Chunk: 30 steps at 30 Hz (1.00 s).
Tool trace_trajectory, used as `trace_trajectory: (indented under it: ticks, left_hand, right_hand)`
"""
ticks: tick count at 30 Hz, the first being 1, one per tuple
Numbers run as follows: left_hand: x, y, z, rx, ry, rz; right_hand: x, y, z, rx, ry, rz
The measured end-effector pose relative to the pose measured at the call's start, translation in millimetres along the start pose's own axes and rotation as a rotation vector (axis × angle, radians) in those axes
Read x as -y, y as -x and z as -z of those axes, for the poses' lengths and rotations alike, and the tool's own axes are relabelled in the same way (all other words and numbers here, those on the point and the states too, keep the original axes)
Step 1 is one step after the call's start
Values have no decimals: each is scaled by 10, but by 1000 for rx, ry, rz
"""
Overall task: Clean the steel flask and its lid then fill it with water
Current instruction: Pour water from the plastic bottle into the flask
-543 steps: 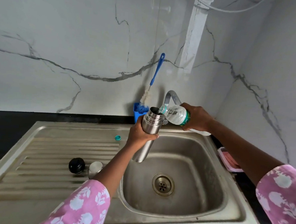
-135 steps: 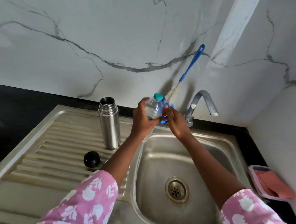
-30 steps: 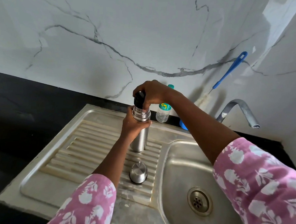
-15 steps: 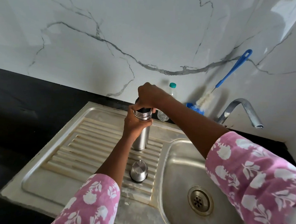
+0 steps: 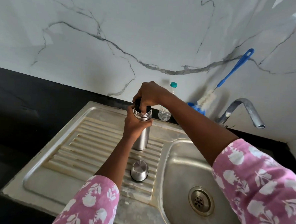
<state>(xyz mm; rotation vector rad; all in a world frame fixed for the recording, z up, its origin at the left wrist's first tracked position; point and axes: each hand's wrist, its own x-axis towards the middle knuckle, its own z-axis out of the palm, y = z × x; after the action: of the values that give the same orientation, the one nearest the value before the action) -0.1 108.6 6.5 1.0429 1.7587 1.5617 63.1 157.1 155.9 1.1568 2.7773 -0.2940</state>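
The steel flask (image 5: pixel 143 137) stands upright on the ribbed drainboard (image 5: pixel 92 153). My left hand (image 5: pixel 135 124) grips its upper body just under the neck. My right hand (image 5: pixel 149 95) comes from above and grips the black stopper (image 5: pixel 137 103) that sits in the flask's mouth; my fingers hide most of it. The steel cup lid (image 5: pixel 139 170) lies on its side on the drainboard, nearer to me than the flask and apart from both hands.
A capped plastic water bottle (image 5: pixel 165 111) stands behind the flask at the wall. A blue bottle brush (image 5: pixel 233 70) leans on the marble wall beside the tap (image 5: pixel 246 111). The sink basin (image 5: pixel 189 168) with its drain (image 5: pixel 200 200) lies to the right. Black counter lies to the left.
The stopper has sunk lower into the flask's mouth over the last second, and my right hand has come down with it. My left hand keeps its grip.
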Motion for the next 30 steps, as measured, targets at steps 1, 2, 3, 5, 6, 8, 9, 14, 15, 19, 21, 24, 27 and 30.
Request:
trace_trajectory:
  ticks: [1, 2, 3, 5, 6, 8, 9, 14, 15, 19, 21, 24, 27, 30]
  left_hand:
    - [-7, 8, -1, -10, -4, 0]
    - [-11, 15, -1, -22, -3, 0]
    - [-25, 25, 0, -31, -5, -2]
    - [-48, 38, -16, -32, -17, -3]
    - [-58, 43, -27, -26, -20, -5]
    - [-75, 46, -28, -18, -22, -15]
    - [-82, 45, -22, -16, -24, -23]
    - [-70, 18, 85, 8, 11, -34]
    - [-83, 18, 115, 7, 25, -46]
    - [-246, 23, 213, 31, 45, -119]
    - [-360, 44, 217, 42, 13, -152]
    - [-493, 79, 182, -43, -46, -167]
    - [-528, 117, 142, -123, -97, -163]
    - [-518, 193, 105, -158, -174, -192]
  right_hand:
    - [6, -38, -32, -40, -31, -38]
    - [19, -62, -54, -81, -88, -79]
    - [29, -75, -70, -135, -138, -109]
    - [38, -81, -102, -222, -164, -157]
    - [33, -84, -121, -251, -164, -177]
    - [41, -91, -138, -279, -141, -191]
    - [40, -82, -137, -272, -115, -182]
    - [-134, 73, -170, -171, 133, 162]
    - [-214, 96, -182, -145, 175, 270]
    - [-329, 171, -115, -222, 299, 522]
    - [-271, 176, -106, -434, 371, 595]
    - [-79, 199, -94, -596, 393, 399]
    - [68, 205, -97, -482, 209, 40]
    - [153, 240, -195, -488, 37, -145]
